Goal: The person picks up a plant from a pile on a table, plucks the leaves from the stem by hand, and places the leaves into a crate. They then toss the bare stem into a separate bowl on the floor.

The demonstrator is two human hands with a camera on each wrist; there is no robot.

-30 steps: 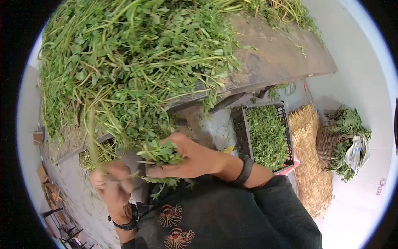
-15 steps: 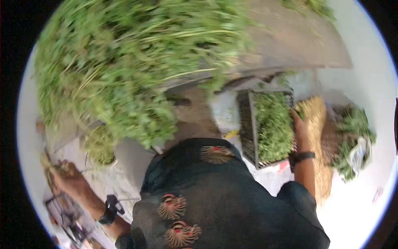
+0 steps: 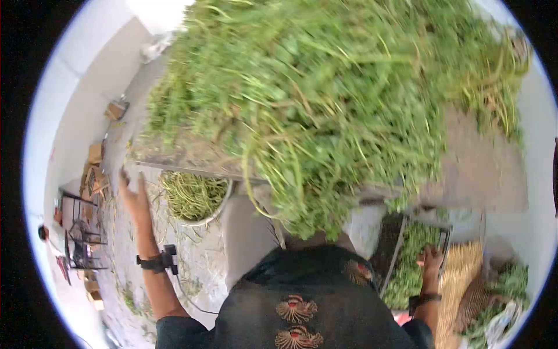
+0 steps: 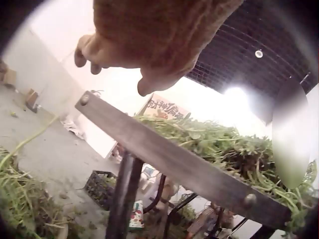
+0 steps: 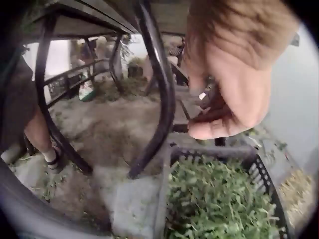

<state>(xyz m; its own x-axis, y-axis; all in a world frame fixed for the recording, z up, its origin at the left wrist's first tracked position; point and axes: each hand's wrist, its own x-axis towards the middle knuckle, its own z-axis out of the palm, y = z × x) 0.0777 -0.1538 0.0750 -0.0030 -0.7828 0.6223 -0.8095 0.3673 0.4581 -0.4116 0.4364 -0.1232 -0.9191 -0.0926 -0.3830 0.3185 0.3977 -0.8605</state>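
Observation:
My left hand (image 3: pixel 136 203) is held out with its fingers apart, left of the table's edge and a tub of stems (image 3: pixel 195 195). In the left wrist view this hand (image 4: pixel 144 45) is above the table's wooden edge (image 4: pixel 164 149), holding nothing. Above the crate (image 3: pixel 398 256) of cut greens (image 3: pixel 411 256), my right hand (image 3: pixel 430 262) has loosely bent fingers. The right wrist view shows this hand (image 5: pixel 234 84) with a gap between thumb and fingers, and greens (image 5: pixel 219 199) below. A large heap of leafy stems (image 3: pixel 325 99) covers much of the table (image 3: pixel 485 168).
A straw bundle (image 3: pixel 462 279) and a wicker basket (image 3: pixel 474 302) with greens stand right of the crate. Metal table legs (image 5: pixel 159 94) are near the crate. Chairs (image 3: pixel 81 238), cardboard boxes (image 3: pixel 95 154) and a distant person (image 3: pixel 55 237) are at the far left.
The small bunch held a second ago is gone from my hands. My right hand moved to the crate, my left hand swung out left and its fingers spread. The head view turned left.

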